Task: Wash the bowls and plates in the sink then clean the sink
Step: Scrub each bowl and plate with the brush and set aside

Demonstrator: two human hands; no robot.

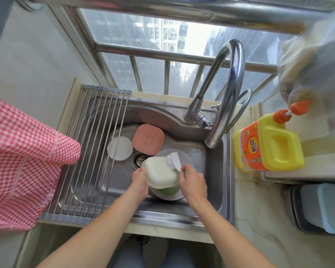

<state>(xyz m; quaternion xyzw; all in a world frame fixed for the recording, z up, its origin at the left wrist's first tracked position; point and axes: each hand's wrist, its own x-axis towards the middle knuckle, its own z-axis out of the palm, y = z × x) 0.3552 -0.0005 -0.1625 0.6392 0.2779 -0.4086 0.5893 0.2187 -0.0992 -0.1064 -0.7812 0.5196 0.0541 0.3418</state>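
gripping a white bowl (161,174) left hand (140,182), right hand (194,181) clutches brush (174,161); detergent bottle (267,144) label unreadable.

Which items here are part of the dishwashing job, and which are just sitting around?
In the job: white bowl, brush, pink plate, round white plate, green dish, sink, detergent bottle.
Lying about: checked cloth, drying rack, blue container.

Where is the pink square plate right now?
In the head view, the pink plate lies in the sink at the back, beside the round white plate, just behind the drain.
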